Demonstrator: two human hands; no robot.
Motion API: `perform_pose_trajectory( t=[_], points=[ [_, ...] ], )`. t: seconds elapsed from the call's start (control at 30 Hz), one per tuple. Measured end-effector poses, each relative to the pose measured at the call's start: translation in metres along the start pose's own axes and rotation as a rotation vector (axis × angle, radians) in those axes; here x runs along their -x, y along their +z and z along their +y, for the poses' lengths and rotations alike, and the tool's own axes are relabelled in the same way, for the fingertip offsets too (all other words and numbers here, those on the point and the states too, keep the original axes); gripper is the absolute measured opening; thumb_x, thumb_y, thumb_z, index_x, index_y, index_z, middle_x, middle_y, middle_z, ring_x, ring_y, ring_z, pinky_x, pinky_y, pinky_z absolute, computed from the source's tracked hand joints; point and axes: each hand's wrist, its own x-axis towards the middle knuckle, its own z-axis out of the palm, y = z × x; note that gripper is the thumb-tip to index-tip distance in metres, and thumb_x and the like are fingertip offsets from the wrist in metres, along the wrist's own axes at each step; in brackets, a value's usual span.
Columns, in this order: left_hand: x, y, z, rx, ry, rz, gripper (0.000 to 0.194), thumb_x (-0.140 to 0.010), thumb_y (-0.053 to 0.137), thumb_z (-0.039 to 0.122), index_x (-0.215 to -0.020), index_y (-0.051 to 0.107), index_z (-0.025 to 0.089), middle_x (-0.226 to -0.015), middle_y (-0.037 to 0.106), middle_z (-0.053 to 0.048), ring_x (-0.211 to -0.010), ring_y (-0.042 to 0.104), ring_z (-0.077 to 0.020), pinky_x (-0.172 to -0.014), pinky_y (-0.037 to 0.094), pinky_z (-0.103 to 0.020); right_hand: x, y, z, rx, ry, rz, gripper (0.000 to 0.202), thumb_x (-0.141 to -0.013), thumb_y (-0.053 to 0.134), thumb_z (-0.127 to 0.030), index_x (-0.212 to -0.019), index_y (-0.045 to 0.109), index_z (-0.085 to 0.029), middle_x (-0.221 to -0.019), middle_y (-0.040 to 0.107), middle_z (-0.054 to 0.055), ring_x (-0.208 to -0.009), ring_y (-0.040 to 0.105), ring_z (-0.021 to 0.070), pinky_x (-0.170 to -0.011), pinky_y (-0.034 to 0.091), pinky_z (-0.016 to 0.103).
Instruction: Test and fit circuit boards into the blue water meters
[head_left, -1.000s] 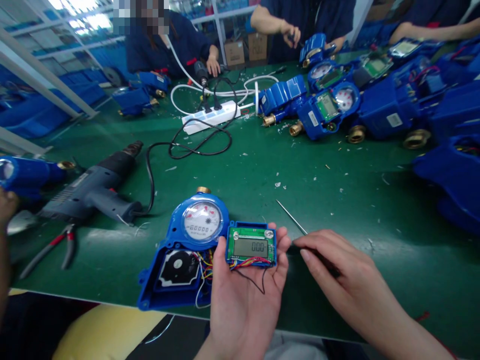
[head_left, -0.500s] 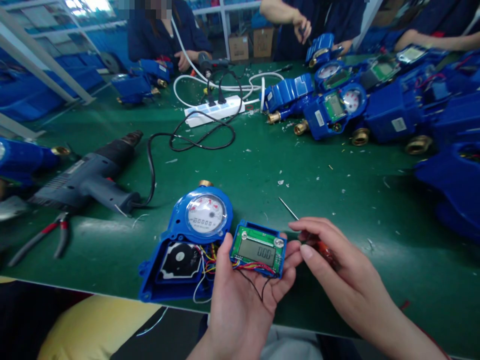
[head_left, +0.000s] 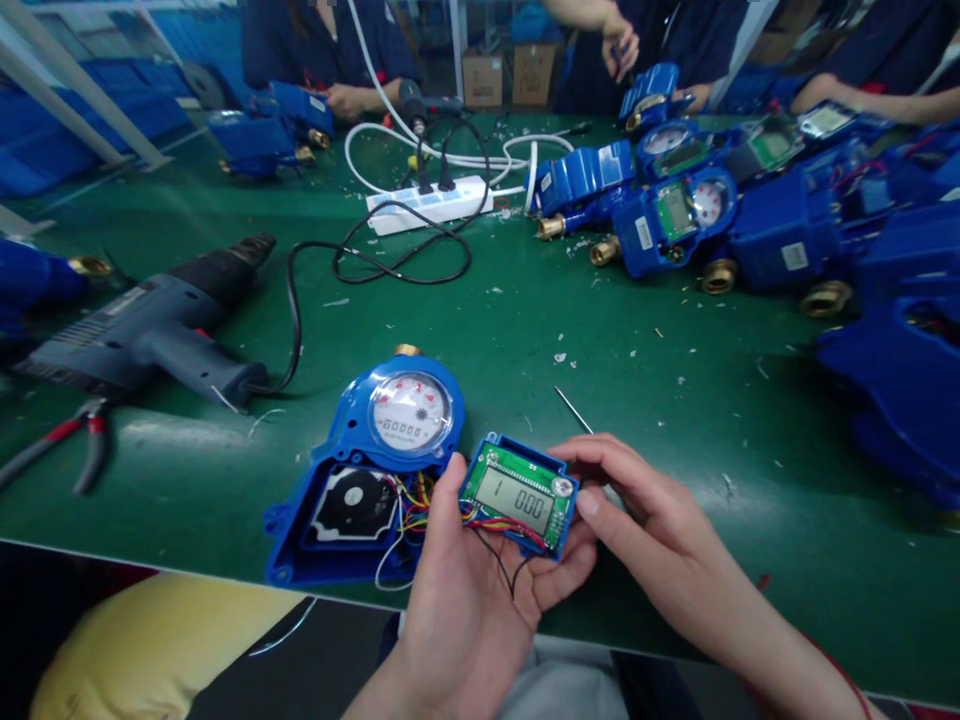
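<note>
My left hand (head_left: 469, 590) cradles a small blue-framed display module (head_left: 517, 497), thumb along its left edge and fingers beneath. Its green circuit board carries a lit LCD showing digits. At the module's right edge, my right hand (head_left: 637, 510) has thumb and fingertips closed against the corner. Coloured wires (head_left: 420, 510) run from the module to an opened blue water meter (head_left: 337, 440), which lies to the left with its round dial facing up. Beyond my right hand, a screwdriver's thin shaft (head_left: 574, 410) shows on the table; its handle is hidden.
A heat gun (head_left: 165, 320) and red-grey pliers (head_left: 75, 440) lie at left on the green table (head_left: 487, 330). Behind stands a white power strip (head_left: 431, 205) with looping cables. Several blue meters (head_left: 652, 220) crowd the right. Co-workers' hands (head_left: 619, 45) are across the table.
My right hand has moved left onto the module's edge, covering the orange handle seen before. An extra digit now shows on the LCD's left. The view has shifted slightly.
</note>
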Motion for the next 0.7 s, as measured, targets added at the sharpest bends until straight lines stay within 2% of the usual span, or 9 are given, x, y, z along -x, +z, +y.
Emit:
perform_pose_trajectory(
  t=[0.17,0.33,0.43,0.57,0.63,0.7],
  points=[
    [0.001,0.001,-0.001,-0.013,0.01,0.054,0.055,-0.097,0.036,0.049,-0.098,0.073,0.008,-0.092,0.077,-0.017,-0.075,0.073,-0.021,-0.079,0.059,-0.038,0.002,-0.001,0.0,-0.038,0.039,-0.019,0.021,-0.097,0.046,-0.026,-0.116,0.055,-0.031,-0.113,0.055,-0.005,-0.103,0.053,0.0105,-0.088,0.039,0.023],
    [0.001,0.0,-0.001,-0.052,0.004,0.003,0.058,-0.098,0.032,0.05,-0.1,0.073,0.009,-0.091,0.078,-0.017,-0.08,0.074,-0.0218,-0.077,0.059,-0.035,0.002,-0.001,-0.005,-0.109,0.088,-0.045,0.029,-0.092,0.048,-0.024,-0.119,0.054,-0.031,-0.116,0.055,-0.004,-0.107,0.052,0.0135,-0.091,0.04,0.026],
    [0.0,0.0,-0.002,-0.076,0.011,-0.013,0.06,-0.099,0.03,0.05,-0.099,0.074,0.01,-0.092,0.078,-0.017,-0.08,0.074,-0.021,-0.074,0.059,-0.033,0.001,0.003,-0.011,-0.125,0.15,-0.057,0.036,-0.087,0.047,-0.023,-0.122,0.051,-0.032,-0.117,0.055,-0.004,-0.106,0.052,0.0146,-0.084,0.044,0.026],
    [0.0,-0.002,-0.003,-0.117,0.029,0.009,0.057,-0.097,0.033,0.052,-0.098,0.074,0.012,-0.09,0.078,-0.015,-0.082,0.073,-0.0208,-0.072,0.057,-0.03,-0.002,0.011,-0.016,-0.125,0.235,-0.064,0.041,-0.079,0.046,-0.02,-0.118,0.051,-0.028,-0.107,0.056,-0.001,-0.088,0.055,0.0144,-0.066,0.048,0.024],
    [-0.001,-0.003,-0.003,-0.134,0.046,0.03,0.055,-0.096,0.036,0.052,-0.097,0.074,0.013,-0.09,0.078,-0.014,-0.083,0.072,-0.021,-0.071,0.056,-0.029,-0.005,0.017,-0.016,-0.116,0.255,-0.054,0.046,-0.072,0.043,-0.014,-0.116,0.051,-0.026,-0.106,0.056,0.0,-0.086,0.056,0.0145,-0.066,0.05,0.025],
    [-0.001,-0.003,-0.004,-0.139,0.069,0.044,0.052,-0.096,0.037,0.052,-0.099,0.073,0.014,-0.091,0.077,-0.013,-0.083,0.072,-0.0215,-0.072,0.056,-0.03,-0.008,0.024,-0.015,-0.078,0.243,-0.022,0.051,-0.067,0.041,-0.009,-0.114,0.05,-0.025,-0.109,0.056,0.002,-0.095,0.057,0.017,-0.073,0.051,0.028]
  ],
)
